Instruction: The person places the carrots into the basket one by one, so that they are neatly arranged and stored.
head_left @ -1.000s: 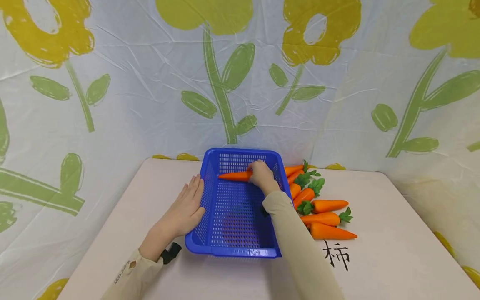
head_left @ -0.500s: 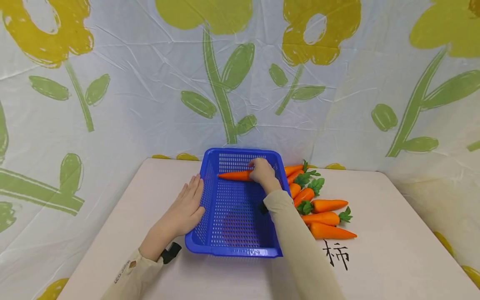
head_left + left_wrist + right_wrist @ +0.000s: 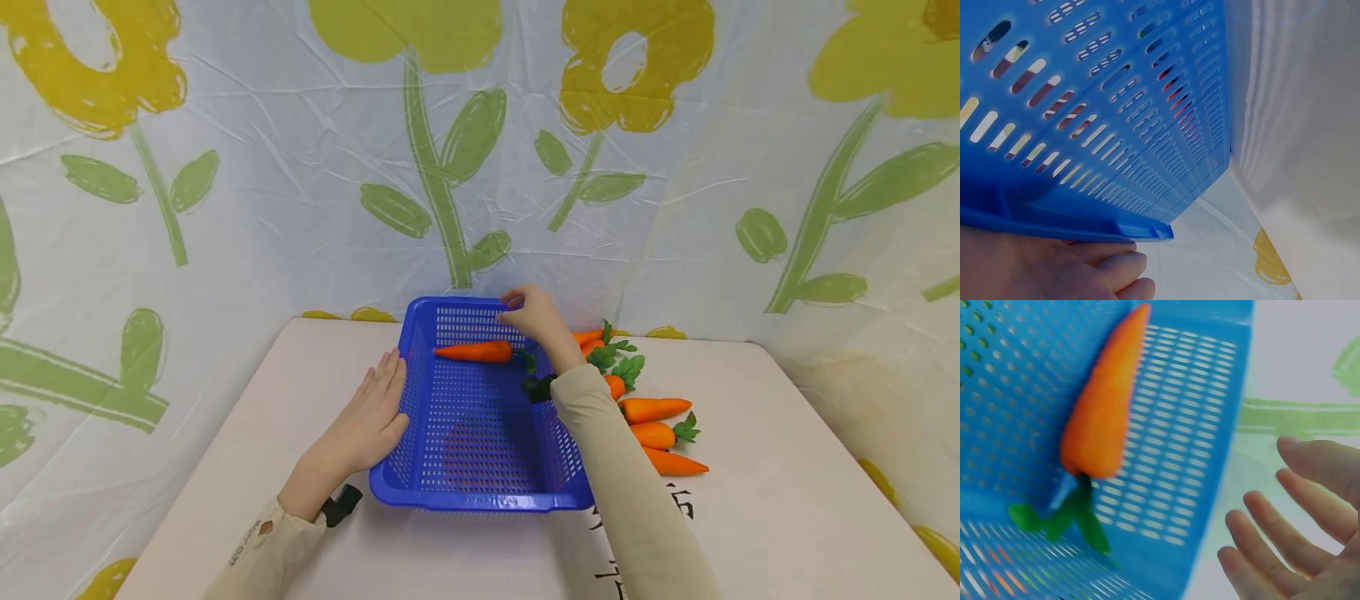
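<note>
One carrot (image 3: 480, 352) with green leaves lies along the far end inside the blue plastic basket (image 3: 480, 502); the right wrist view shows the whole carrot (image 3: 1102, 400), leaves included. My right hand (image 3: 542, 321) is raised over the basket's far right corner, and nothing is between its fingers. In the right wrist view the fingers of the right hand (image 3: 1297, 531) are spread apart. My left hand (image 3: 369, 417) rests with straight fingers against the basket's left rim. The left wrist view has the left hand (image 3: 1066, 269) under that rim, beside the slotted basket wall (image 3: 1135, 125).
Several more carrots (image 3: 654, 408) lie on the table right of the basket, partly hidden by my right sleeve (image 3: 622, 475). Black written characters (image 3: 681, 504) mark the pale tabletop (image 3: 757, 467). A flower-patterned cloth (image 3: 675, 208) hangs behind the table.
My right hand has let go of the carrot and risen up and to the right, uncovering its leaves. The left hand stays at the rim.
</note>
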`<action>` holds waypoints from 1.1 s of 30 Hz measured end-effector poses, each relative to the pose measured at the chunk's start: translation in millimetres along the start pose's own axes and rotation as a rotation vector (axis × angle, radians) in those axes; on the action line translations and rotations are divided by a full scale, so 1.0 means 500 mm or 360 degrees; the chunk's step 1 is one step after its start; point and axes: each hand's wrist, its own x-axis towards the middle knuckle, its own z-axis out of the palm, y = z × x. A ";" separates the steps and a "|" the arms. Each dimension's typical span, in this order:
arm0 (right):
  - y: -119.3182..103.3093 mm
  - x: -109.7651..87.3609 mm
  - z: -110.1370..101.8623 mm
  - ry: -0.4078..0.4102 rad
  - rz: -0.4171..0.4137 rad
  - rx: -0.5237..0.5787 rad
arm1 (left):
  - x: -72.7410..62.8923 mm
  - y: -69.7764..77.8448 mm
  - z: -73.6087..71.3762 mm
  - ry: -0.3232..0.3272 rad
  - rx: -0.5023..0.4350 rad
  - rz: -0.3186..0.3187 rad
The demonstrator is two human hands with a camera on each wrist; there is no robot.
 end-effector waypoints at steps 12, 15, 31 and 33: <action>-0.040 -0.050 -0.087 0.0050 -0.0234 0.0161 | -0.001 -0.004 0.001 0.0018 0.0012 -0.0008; -0.042 -0.070 -0.106 0.0096 -0.0288 0.0181 | -0.001 -0.005 0.002 0.0017 0.0012 -0.0002; -0.014 -0.232 -0.193 0.0387 -0.0559 0.0112 | -0.001 0.002 0.000 0.0012 0.0029 0.0001; -0.004 -0.255 -0.200 0.0425 -0.0583 0.0066 | -0.002 0.003 0.000 0.0010 0.0023 0.0000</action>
